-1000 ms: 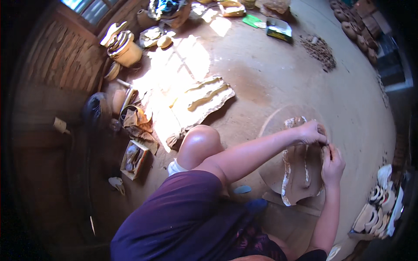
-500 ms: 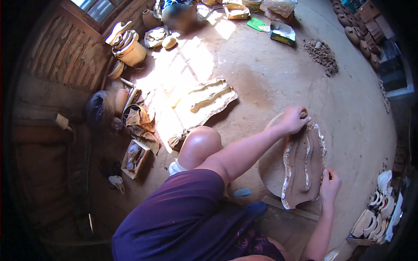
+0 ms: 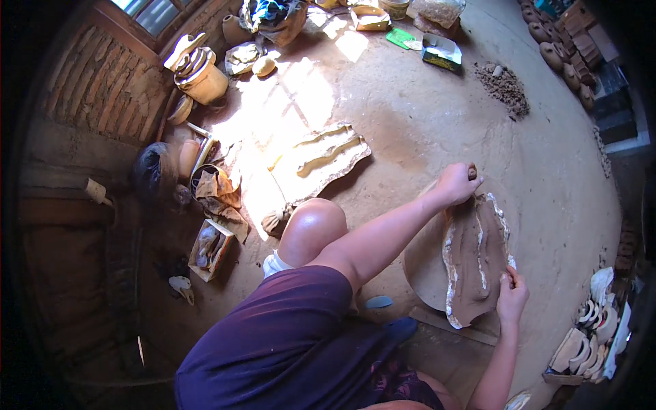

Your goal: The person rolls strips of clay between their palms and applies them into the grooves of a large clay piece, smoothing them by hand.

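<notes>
A long plaster mould [image 3: 451,283] with a jagged white rim lies in front of me, its grooves lined with brown clay [image 3: 468,253]. Under it, a round flat disc [image 3: 422,273] shows along the left side. My left hand [image 3: 456,184] is above the mould's far end, closed round a small brown clay lump [image 3: 472,172] that pokes out between thumb and fingers. At the right rim, my right hand [image 3: 512,297] has its fingers pinched together by the clay edge. What they hold, if anything, is hidden.
Another mould half [image 3: 331,157] lies sunlit to the left, near my knee. A blue oval piece [image 3: 379,302] is on the floor beside the disc. Crumbled clay [image 3: 506,89] is heaped far right. A box of curved pieces [image 3: 581,352] stands at lower right.
My left hand has shifted slightly left and up with the clay lump. The right hand has moved a little left and down along the mould's right rim.
</notes>
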### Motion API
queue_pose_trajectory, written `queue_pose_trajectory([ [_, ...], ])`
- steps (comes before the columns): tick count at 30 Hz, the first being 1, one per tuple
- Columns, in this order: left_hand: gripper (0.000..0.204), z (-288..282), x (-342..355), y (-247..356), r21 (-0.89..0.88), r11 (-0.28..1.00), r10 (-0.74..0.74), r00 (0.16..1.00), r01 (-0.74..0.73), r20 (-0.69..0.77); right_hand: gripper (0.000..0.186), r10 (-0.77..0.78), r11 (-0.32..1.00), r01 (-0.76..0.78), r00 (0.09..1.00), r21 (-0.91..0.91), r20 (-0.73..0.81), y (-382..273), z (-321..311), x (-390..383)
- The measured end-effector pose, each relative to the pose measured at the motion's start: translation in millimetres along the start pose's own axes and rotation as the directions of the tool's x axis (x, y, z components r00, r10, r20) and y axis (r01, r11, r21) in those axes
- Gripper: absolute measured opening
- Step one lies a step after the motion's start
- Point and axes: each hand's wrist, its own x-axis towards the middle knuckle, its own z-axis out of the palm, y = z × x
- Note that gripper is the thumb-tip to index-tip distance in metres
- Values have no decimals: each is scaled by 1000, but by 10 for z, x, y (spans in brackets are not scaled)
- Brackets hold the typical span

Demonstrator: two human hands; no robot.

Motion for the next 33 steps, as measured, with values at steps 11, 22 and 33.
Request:
queue_pose_trajectory([
  [11,41,54,-339,156,-52,997,65,992,-60,112,29,192,979,-191,981,-65,6,226,-114,-162],
  [22,43,110,-56,-229,-78,994,83,989,-73,126,31,51,985,-37,995,-170,83,22,-180,186],
  [33,34,85,-194,-1,-86,996,10,987,4,163,28,-99,973,139,973,-185,210,54,23,325],
])
